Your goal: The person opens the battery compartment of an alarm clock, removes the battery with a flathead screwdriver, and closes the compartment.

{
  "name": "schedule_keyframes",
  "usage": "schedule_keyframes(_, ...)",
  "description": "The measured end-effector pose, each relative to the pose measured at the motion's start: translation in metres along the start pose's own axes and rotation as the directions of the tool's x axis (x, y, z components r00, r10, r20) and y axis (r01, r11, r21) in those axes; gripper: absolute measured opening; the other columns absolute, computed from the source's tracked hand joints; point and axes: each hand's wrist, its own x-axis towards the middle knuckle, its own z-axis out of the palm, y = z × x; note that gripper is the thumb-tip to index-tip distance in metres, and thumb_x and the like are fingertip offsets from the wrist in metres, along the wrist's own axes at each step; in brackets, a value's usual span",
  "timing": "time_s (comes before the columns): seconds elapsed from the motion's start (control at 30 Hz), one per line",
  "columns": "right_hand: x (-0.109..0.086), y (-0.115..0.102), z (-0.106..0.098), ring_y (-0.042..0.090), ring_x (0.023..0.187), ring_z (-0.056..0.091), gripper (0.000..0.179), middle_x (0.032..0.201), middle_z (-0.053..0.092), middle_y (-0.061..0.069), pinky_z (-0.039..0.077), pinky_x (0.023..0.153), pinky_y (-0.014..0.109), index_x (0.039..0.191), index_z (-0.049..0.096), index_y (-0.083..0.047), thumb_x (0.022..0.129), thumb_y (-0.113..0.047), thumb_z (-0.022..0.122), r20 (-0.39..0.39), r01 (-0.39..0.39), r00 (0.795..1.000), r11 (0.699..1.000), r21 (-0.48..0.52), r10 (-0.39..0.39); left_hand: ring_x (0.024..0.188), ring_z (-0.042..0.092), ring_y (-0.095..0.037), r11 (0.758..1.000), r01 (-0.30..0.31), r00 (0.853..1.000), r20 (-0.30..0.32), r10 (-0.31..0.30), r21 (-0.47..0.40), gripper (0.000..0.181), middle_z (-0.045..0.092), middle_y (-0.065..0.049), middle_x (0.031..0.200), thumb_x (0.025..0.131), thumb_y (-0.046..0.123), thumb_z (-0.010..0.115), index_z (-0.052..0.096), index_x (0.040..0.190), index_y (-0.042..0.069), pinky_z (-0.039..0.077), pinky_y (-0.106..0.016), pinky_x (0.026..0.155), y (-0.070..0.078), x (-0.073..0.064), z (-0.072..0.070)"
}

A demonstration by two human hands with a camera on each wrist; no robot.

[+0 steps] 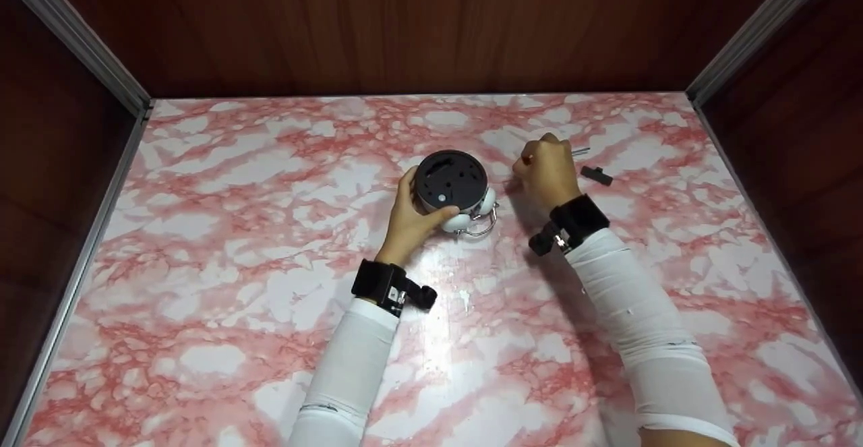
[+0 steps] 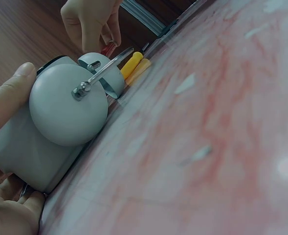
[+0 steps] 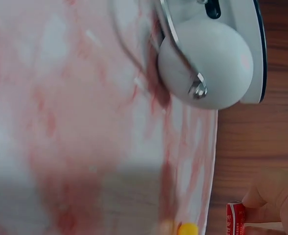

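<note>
At the upper right, a white alarm clock [image 3: 244, 24] runs out of the frame's top edge, its body edged by a dark rim [image 3: 264, 54]. A smooth round bell [image 3: 214, 63] faces the camera, with a shiny metal handle [image 3: 174, 38] ending at a small nut [image 3: 197, 91] on it. At the lower right, the right hand [image 3: 276, 198] pinches a red battery [image 3: 235, 219], apart from the clock. Something yellow [image 3: 188, 229] shows at the bottom edge, near the margin of the pink-and-white marbled surface [image 3: 60, 122]; beyond stands a brown wood-grain panel [image 3: 261, 142].
</note>
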Motion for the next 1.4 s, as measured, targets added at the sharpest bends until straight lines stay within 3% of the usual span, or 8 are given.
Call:
schedule_keyframes(0.2, -0.003, 0.01, -0.002, 0.038, 0.074, 0.056, 0.02, 0.068, 0.063, 0.017, 0.044, 0.085, 0.055, 0.058, 0.062, 0.001, 0.077, 0.003, 0.066, -0.05, 0.069, 0.996, 0.998, -0.007, -0.07, 0.144, 0.04, -0.023, 1.0, 0.003, 1.0, -0.006, -0.003, 0.024, 0.103, 0.042, -0.01, 0.155, 0.076, 0.014, 0.091, 0.029, 0.157, 0.014, 0.031, -0.026, 0.117, 0.001, -0.001, -0.001)
schedule_keyframes(0.43, -0.008, 0.018, -0.004, 0.038, 0.075, 0.057, 0.016, 0.072, 0.065, 0.02, 0.044, 0.081, 0.052, 0.067, 0.069, 0.005, 0.081, 0.001, 0.078, -0.052, 0.036, 0.998, 0.999, 0.021, -0.035, 0.143, 0.041, -0.024, 1.0, 0.016, 1.0, -0.01, -0.016, 0.018, 0.104, 0.042, -0.01, 0.154, 0.075, 0.015, 0.091, 0.028, 0.158, 0.014, 0.032, -0.028, 0.117, 0.0, -0.002, 0.0)
schedule_keyframes(0.67, -0.013, 0.027, -0.004, 0.039, 0.076, 0.057, 0.007, 0.076, 0.064, 0.024, 0.045, 0.069, 0.046, 0.071, 0.069, 0.008, 0.077, 0.006, 0.067, -0.046, 0.026, 0.999, 1.0, 0.016, -0.025, 0.142, 0.041, -0.024, 0.999, 0.027, 1.0, -0.009, -0.027, 0.025, 0.105, 0.042, -0.009, 0.154, 0.075, 0.018, 0.092, 0.028, 0.158, 0.017, 0.032, -0.031, 0.118, 0.0, -0.003, 0.0)
schedule_keyframes(0.9, -0.018, 0.035, -0.001, 0.046, 0.081, 0.059, 0.011, 0.086, 0.065, 0.027, 0.045, 0.081, 0.057, 0.084, 0.075, 0.008, 0.079, -0.001, 0.069, -0.022, -0.041, 0.999, 0.999, -0.002, 0.041, 0.144, 0.038, -0.023, 0.999, 0.005, 1.0, 0.006, -0.005, 0.032, 0.104, 0.041, -0.01, 0.155, 0.077, 0.015, 0.09, 0.027, 0.158, 0.014, 0.03, -0.027, 0.118, 0.0, -0.004, 0.0)
schedule_keyframes(1.13, -0.019, 0.039, -0.001, 0.047, 0.08, 0.059, 0.012, 0.084, 0.066, 0.028, 0.047, 0.078, 0.056, 0.082, 0.075, 0.008, 0.079, 0.0, 0.067, -0.022, -0.037, 0.999, 0.999, -0.007, 0.037, 0.145, 0.038, -0.024, 1.0, 0.012, 1.0, 0.006, -0.013, 0.018, 0.105, 0.04, -0.011, 0.155, 0.077, 0.015, 0.09, 0.025, 0.159, 0.012, 0.03, -0.028, 0.118, 0.001, -0.004, 0.0)
schedule_keyframes(1.4, -0.017, 0.041, -0.002, 0.046, 0.083, 0.059, 0.012, 0.084, 0.066, 0.027, 0.045, 0.085, 0.056, 0.082, 0.073, 0.009, 0.078, 0.001, 0.065, 0.001, -0.044, 0.999, 0.999, -0.023, 0.044, 0.145, 0.037, -0.024, 1.0, 0.013, 1.0, 0.002, -0.013, 0.018, 0.108, 0.04, -0.01, 0.156, 0.075, 0.016, 0.092, 0.024, 0.16, 0.012, 0.029, -0.029, 0.119, 0.002, -0.002, 0.0)
